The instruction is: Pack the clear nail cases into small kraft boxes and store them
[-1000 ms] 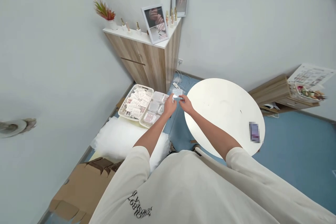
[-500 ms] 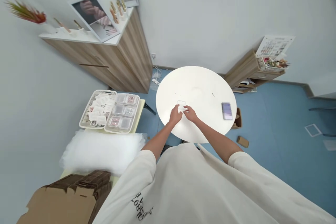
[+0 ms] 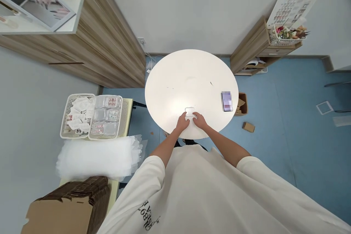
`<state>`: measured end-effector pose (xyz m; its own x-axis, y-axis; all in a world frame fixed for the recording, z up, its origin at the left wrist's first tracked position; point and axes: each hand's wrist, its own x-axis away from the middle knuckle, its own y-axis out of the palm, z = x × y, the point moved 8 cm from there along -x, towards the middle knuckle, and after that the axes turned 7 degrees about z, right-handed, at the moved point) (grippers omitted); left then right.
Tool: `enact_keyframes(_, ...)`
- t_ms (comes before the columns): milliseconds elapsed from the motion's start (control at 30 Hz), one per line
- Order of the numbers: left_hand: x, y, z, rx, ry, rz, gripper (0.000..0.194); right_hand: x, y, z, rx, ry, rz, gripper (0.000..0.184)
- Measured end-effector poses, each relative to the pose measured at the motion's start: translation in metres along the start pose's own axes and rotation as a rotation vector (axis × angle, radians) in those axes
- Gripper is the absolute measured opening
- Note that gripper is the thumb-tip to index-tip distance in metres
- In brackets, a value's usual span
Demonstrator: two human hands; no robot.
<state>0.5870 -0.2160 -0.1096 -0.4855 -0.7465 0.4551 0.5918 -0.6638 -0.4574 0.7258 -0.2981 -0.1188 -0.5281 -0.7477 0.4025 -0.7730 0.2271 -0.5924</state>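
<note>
A small clear plastic box (image 3: pixel 189 111) lies near the front of the round white table (image 3: pixel 192 80). Its left side is gripped by my left hand (image 3: pixel 182 121), fingers curled at the edge and thumb toward the front. My right hand (image 3: pixel 200 121) holds the opposite side in the same way. What the box contains is too small to make out. A phone-like purple thing (image 3: pixel 226 101), partly blurred out, rests on the table to the right of my hands.
Left of me, a side table (image 3: pixel 128 108) bears white baskets (image 3: pixel 63 120) of packets and clear boxes, white bubble-wrap-like sheets (image 3: pixel 95 159) and folded brown cartons (image 3: pixel 60 215). Wooden cabinets (image 3: pixel 109 33) stand behind. An open carton (image 3: pixel 244 103) and a small brown box (image 3: pixel 248 127) sit on the floor at right.
My view has shifted, so the table and cabinets appear farther left and higher. Both hands stay on the clear box, with their fingers slightly closer around its sides.
</note>
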Motion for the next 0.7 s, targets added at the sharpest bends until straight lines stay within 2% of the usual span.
enact_keyframes(100,-0.001,0.002,-0.002,0.022,-0.011,0.024,0.063,0.0,0.0,0.003,-0.008,-0.03,0.021,0.053)
enact_keyframes(233,-0.004,0.0,-0.003,0.054,-0.029,0.035,0.06,0.0,0.002,0.004,-0.036,0.0,0.051,0.053)
enact_keyframes(400,-0.005,-0.005,0.003,0.097,-0.023,0.053,0.057,0.006,-0.007,-0.006,-0.021,0.016,0.082,0.047)
enact_keyframes(567,-0.005,-0.016,0.014,0.105,-0.009,0.157,0.039,0.007,-0.023,-0.026,0.044,-0.057,0.093,0.035)
enact_keyframes(700,-0.01,-0.02,0.02,0.089,-0.04,0.185,0.027,0.002,-0.029,-0.032,0.095,-0.055,0.054,0.032)
